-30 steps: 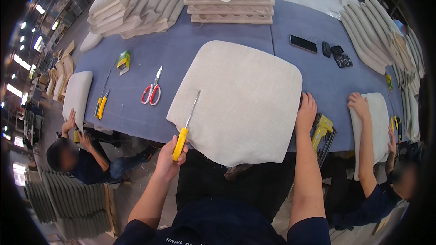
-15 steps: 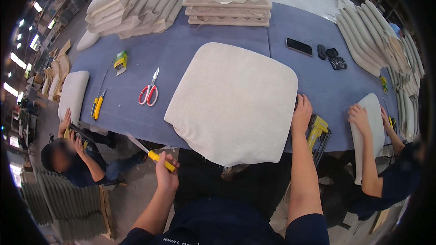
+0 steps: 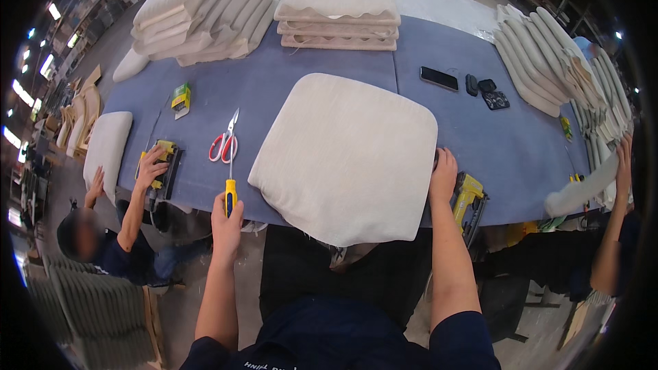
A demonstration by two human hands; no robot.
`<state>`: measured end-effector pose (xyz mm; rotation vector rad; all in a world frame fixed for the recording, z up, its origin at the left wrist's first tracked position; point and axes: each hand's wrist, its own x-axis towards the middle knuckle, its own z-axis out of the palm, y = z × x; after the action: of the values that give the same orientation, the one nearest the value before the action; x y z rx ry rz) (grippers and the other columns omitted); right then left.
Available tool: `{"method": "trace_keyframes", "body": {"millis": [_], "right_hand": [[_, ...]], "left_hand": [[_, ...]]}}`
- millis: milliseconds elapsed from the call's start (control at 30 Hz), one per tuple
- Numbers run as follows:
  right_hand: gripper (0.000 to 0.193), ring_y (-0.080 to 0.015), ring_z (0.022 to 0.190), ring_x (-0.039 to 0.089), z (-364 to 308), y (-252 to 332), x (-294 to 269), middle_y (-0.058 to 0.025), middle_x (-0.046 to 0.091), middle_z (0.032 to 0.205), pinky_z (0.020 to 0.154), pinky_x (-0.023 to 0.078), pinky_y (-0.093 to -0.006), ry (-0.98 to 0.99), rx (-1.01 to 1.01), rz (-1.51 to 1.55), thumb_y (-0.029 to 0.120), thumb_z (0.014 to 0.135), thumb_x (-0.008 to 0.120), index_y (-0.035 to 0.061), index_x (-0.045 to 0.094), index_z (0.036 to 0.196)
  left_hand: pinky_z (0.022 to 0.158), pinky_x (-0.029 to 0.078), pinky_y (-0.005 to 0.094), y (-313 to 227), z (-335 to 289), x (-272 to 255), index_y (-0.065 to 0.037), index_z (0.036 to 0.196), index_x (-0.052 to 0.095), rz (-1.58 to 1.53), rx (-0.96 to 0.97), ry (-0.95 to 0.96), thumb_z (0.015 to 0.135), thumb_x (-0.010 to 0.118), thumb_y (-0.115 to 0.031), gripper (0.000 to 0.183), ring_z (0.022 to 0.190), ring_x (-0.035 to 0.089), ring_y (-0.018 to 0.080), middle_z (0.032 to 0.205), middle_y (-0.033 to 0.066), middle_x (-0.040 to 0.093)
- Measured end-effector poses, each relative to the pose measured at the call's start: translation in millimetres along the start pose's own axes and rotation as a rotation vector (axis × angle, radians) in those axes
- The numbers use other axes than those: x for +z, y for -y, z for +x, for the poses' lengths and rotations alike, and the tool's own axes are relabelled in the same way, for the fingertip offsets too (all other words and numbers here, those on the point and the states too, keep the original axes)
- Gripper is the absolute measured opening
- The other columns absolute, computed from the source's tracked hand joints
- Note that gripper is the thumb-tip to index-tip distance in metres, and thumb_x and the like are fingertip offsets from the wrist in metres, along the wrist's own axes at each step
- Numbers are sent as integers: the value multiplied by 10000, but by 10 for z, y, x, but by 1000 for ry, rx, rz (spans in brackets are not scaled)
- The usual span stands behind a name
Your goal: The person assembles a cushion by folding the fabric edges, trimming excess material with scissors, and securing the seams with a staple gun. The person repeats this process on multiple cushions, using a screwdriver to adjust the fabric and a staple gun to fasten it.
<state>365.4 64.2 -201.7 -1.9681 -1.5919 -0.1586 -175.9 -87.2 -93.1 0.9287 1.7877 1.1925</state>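
A cream, fabric-covered seat cushion (image 3: 346, 157) lies on the blue-grey table in front of me, its rough lower edge reaching the table's near edge. My left hand (image 3: 227, 216) is closed round the yellow handle of a screwdriver (image 3: 231, 192), left of the cushion. Its thin shaft points away from me, over red-handled scissors (image 3: 224, 145). With bent fingers my right hand (image 3: 444, 175) grips the cushion's right edge; the thumb is hidden. Just right of that wrist rests a yellow staple gun (image 3: 468, 199).
Stacked cushions (image 3: 339, 17) stand at the back, with more stacks at far left and right. A phone (image 3: 439, 78) and small black cases (image 3: 495, 98) lie back right, a green-yellow box (image 3: 181, 99) left. One co-worker's hand (image 3: 152, 164) is on another staple gun (image 3: 164, 171); another handles a cushion (image 3: 582, 185).
My left hand has moved up to the table's edge, turning the screwdriver from up-left to straight away. The left co-worker's staple gun is now on the table; the right co-worker's cushion has tilted over.
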Motion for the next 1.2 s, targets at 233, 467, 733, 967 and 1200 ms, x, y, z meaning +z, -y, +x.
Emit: {"method": "trace_keyframes", "body": {"millis": [233, 467, 733, 967, 1200], "right_hand": [[344, -417, 1479, 541, -340, -26, -207, -193, 639, 1545, 1240, 437, -499, 50, -11, 188, 83, 1036, 610, 25, 697, 1363], [394, -380, 1576, 462, -809, 126, -643, -184, 619, 1598, 1315, 326, -493, 218, 175, 492, 257, 1130, 562, 64, 688, 1450], [576, -248, 1492, 544, -1047, 126, -969, -174, 609, 1600, 1257, 389, -385, 352, 592, 922, 369, 1202, 527, -23, 527, 1624], [531, -273, 1399, 624, -1002, 63, -1056, -194, 671, 1514, 1197, 454, -379, 331, 444, 637, 323, 1186, 526, -21, 545, 1590], [633, -505, 1384, 620, -891, 110, -1322, -340, 677, 1432, 1150, 489, -520, 412, 461, 230, 513, 1133, 505, 3, 619, 1491]], "left_hand": [[1218, 451, 468, 16, 550, 196, 20, 1567, 550, 472, 551, -165, 991, 787, -162, 649, 1420, 612, 386, 1500, 252, 645], [1207, 467, 425, -129, 863, 679, 22, 1602, 535, 312, 310, 79, 1027, 774, -315, 708, 1467, 604, 373, 1571, 283, 620], [802, 565, 339, -351, 99, 453, 41, 1662, 447, 408, 130, 288, 1020, 796, -314, 812, 893, 687, 168, 1045, 127, 731], [849, 554, 291, 240, -33, 584, 67, 1568, 556, -86, 51, 405, 1084, 749, -274, 623, 894, 674, 119, 1031, 75, 755], [910, 558, 315, 42, 236, 674, 89, 1454, 649, -142, -105, 492, 1100, 716, -336, 557, 1090, 703, 143, 1190, 120, 783]]}}
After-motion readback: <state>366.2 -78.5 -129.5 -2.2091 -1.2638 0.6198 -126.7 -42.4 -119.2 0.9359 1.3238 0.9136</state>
